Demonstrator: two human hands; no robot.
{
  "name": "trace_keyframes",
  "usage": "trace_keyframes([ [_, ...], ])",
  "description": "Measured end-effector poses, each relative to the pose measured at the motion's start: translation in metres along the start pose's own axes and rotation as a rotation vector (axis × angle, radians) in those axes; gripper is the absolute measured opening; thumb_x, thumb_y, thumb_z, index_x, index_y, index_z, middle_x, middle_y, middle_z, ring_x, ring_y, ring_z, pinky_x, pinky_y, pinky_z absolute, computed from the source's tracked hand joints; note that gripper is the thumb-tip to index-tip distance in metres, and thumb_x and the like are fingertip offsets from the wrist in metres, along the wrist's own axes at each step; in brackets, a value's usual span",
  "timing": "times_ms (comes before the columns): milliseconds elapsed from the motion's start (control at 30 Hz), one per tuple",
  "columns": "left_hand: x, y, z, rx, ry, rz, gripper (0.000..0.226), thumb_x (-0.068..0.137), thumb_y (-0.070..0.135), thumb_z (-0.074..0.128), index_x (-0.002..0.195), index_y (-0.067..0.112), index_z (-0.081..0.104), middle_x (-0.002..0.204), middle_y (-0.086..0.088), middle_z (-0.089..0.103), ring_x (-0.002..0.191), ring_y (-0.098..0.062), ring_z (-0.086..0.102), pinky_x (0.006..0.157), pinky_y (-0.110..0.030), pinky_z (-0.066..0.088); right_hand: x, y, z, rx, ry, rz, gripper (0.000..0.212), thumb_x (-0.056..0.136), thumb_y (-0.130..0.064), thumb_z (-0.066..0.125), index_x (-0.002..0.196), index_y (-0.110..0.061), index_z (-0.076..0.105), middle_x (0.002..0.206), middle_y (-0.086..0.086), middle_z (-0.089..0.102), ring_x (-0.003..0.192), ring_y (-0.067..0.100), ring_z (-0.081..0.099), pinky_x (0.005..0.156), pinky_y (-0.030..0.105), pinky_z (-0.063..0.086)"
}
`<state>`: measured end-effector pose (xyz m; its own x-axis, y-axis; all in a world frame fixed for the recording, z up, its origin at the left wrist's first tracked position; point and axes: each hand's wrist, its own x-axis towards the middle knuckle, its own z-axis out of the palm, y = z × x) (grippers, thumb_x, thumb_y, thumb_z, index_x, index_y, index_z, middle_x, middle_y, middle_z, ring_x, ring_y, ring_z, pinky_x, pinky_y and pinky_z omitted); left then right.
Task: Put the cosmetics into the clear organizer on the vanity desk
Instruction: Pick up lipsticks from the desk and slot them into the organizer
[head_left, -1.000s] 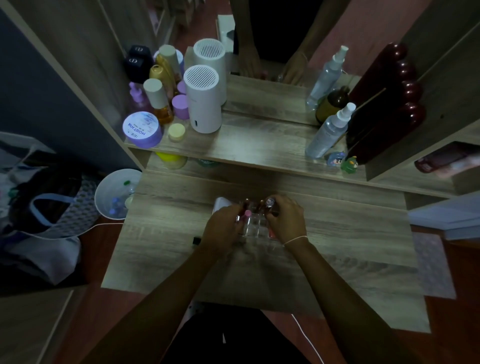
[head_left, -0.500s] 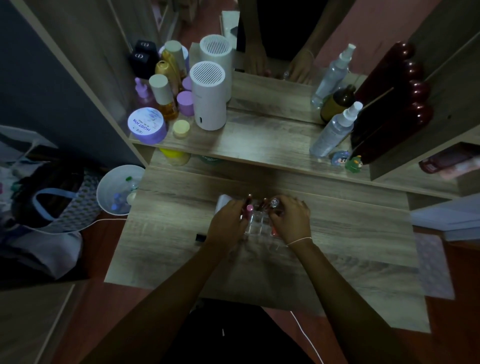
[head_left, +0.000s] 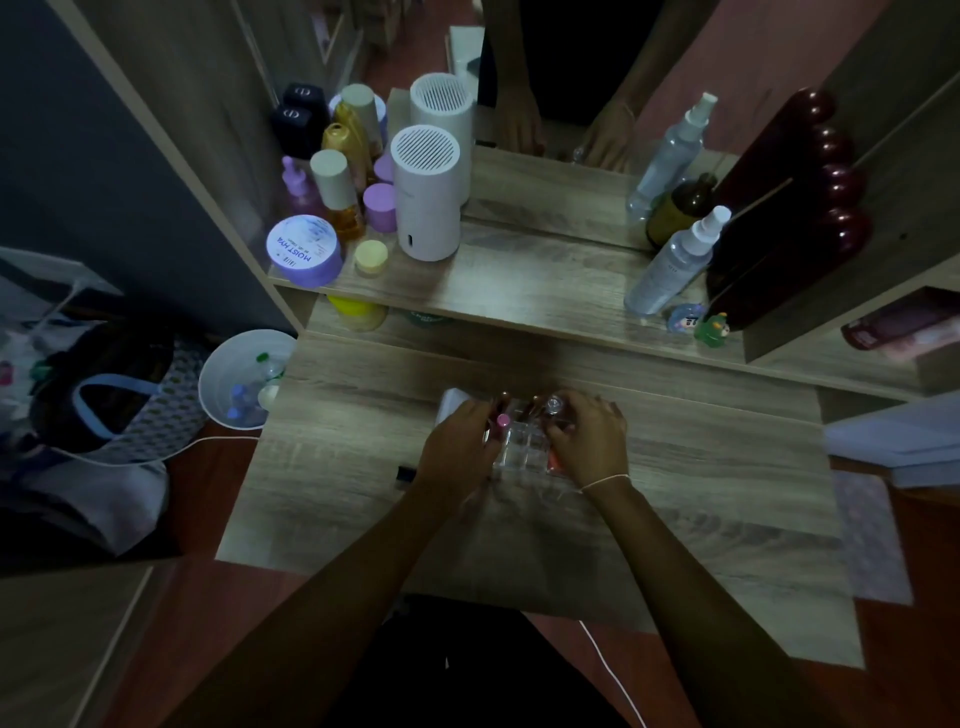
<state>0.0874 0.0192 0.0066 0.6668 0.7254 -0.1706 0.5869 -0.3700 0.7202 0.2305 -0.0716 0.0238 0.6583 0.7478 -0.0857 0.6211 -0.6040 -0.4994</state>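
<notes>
At the centre of the frame, on the wooden vanity desk (head_left: 701, 467), both hands close in on the clear organizer (head_left: 522, 448): the left hand (head_left: 457, 453) curls against its left side by a pink-capped tube (head_left: 502, 420), the right hand (head_left: 589, 439) on its right side by a silver-capped bottle (head_left: 554, 404). Whether either hand truly grips anything, I cannot tell. Higher up, a white cylinder (head_left: 427, 193) stands on the shelf.

lavender jar lid (head_left: 304, 250): "MOIST HYA" in dark blue capitals; the smaller lines under it are too small to read. The jar stands left of the white cylinder device (head_left: 427, 193).
black boxes (head_left: 300, 118): a "CD" monogram on each top; they stand behind and left of the white cylinder device.
other bottles: print unreadable.
</notes>
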Motion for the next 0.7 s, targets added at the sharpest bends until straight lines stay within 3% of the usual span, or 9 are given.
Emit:
trace_keyframes([
  [267,-0.003,-0.002,-0.004,0.01,0.037,0.072,0.018,0.089,0.023,0.064,0.103,0.012,0.062,0.108,-0.008,0.057,0.082,-0.007,0.053,0.07,-0.02,0.041,-0.003,-0.001,0.0,-0.014,0.006,-0.005,0.028,0.078,-0.021,0.068,0.105,-0.016,0.063,0.099,0.008,0.069,0.101,0.029,0.059,0.106,0.048,0.033],
  [433,-0.002,-0.008,-0.006,0.008,0.044,0.09,0.02,0.089,0.031,0.063,0.101,0.015,0.061,0.109,-0.008,0.057,0.082,-0.006,0.053,0.061,-0.006,0.031,-0.003,0.002,0.001,0.007,0.027,-0.017,0.031,0.075,-0.02,0.07,0.105,-0.02,0.062,0.097,0.005,0.07,0.098,0.029,0.061,0.1,0.044,0.036],
  [700,-0.009,-0.012,-0.017,-0.015,0.058,0.161,0.028,0.089,0.041,0.06,0.099,0.015,0.06,0.106,-0.003,0.058,0.077,-0.008,0.06,0.063,-0.006,0.042,-0.013,0.002,-0.002,0.044,0.076,-0.029,0.039,0.075,-0.023,0.071,0.112,-0.023,0.058,0.099,0.002,0.07,0.098,0.027,0.061,0.098,0.046,0.041],
])
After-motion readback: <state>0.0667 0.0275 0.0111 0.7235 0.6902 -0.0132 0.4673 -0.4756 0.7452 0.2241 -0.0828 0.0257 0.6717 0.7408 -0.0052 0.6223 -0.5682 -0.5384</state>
